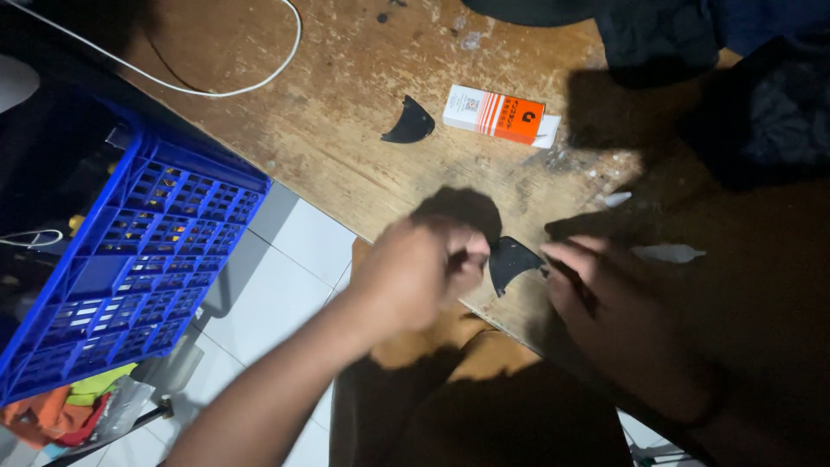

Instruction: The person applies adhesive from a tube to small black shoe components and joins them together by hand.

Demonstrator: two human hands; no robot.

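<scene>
Both my hands pinch one black curved piece (512, 263) at the worktop's (346, 112) near edge, left hand (415, 272) gripping its left side, right hand (596, 294) its right tip, probably to steady it.

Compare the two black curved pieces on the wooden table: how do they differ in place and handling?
The far black piece lies alone on the table beside the orange and white box, with no hand on it. The near black piece sits at the table's edge between the left hand and right hand, whose fingertips meet it. The far one is well lit; the near one is partly shadowed. Both are dark, flat and curved to a point.
</scene>
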